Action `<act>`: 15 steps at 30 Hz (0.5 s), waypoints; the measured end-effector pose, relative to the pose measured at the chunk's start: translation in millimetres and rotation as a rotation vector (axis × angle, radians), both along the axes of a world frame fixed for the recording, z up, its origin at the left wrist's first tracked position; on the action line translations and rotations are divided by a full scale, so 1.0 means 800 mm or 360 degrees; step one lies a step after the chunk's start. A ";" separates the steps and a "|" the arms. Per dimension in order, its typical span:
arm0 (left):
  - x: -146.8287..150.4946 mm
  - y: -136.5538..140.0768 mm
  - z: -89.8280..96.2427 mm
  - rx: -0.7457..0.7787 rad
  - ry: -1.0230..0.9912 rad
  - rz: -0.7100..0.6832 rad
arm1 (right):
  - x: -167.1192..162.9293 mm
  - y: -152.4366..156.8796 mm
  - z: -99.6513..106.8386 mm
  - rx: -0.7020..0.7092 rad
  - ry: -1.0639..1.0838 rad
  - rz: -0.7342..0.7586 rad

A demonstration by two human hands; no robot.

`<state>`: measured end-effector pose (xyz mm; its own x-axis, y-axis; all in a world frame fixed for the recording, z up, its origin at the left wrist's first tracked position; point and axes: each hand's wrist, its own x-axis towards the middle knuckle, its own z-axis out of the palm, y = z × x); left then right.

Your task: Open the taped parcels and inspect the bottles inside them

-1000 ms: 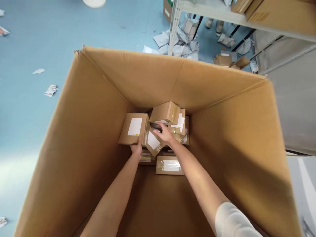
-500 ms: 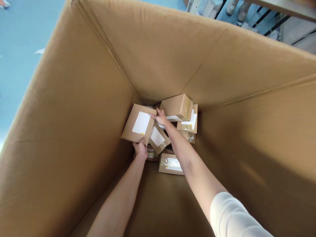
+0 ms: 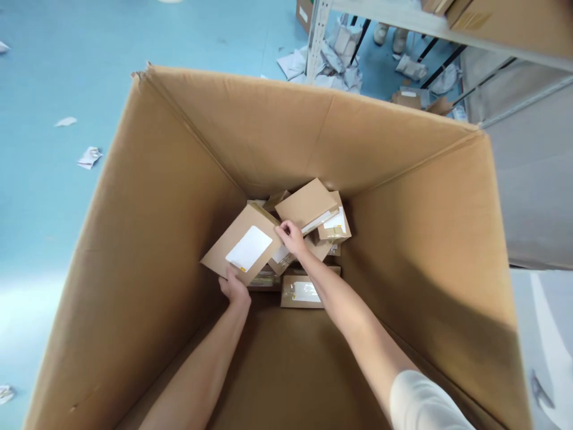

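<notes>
Cardboard parcel [image 3: 236, 237] held in both hands, deep inside a large open carton [image 3: 156, 197], near its left wall. Brown, box-shaped, tilted, one corner pointing left; white label [image 3: 249, 248] on the broad face, small yellow mark at the label's lower edge. Tape along the upper right side.

Left hand [image 3: 235, 288] grips the lower edge, thumb on the labelled face, other fingers mostly hidden beneath. Right hand [image 3: 292, 237] at the right-hand corner, thumb and forefinger curled narrow against the edge; remaining fingers hard to make out.

Just right, a plain-topped box [image 3: 307, 202] lies aslant on the heap; nearer, a taped box [image 3: 302, 292] with its own label rests on the carton's brown bottom [image 3: 286, 364].

Outside: pale blue floor [image 3: 179, 36], paper scrap [image 3: 89, 157] at left. Beyond the far rim, a metal rack [image 3: 394, 21], pale mailing bags [image 3: 333, 63] piled about its leg, and a pair of shoes [image 3: 380, 34].
</notes>
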<state>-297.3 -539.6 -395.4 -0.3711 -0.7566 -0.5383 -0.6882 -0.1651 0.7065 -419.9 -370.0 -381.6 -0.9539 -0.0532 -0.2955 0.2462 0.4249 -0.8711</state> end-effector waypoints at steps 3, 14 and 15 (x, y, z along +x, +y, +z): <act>-0.010 -0.023 0.028 -0.0175 0.0150 -0.0180 | 0.036 0.020 0.028 0.0037 0.0068 0.0045; -0.072 -0.015 0.083 0.0486 0.0831 -0.0737 | 0.096 0.102 0.094 -0.0361 0.0107 -0.0314; -0.080 0.000 0.083 0.0616 0.0816 -0.0774 | 0.095 0.112 0.092 -0.0382 0.0062 -0.0356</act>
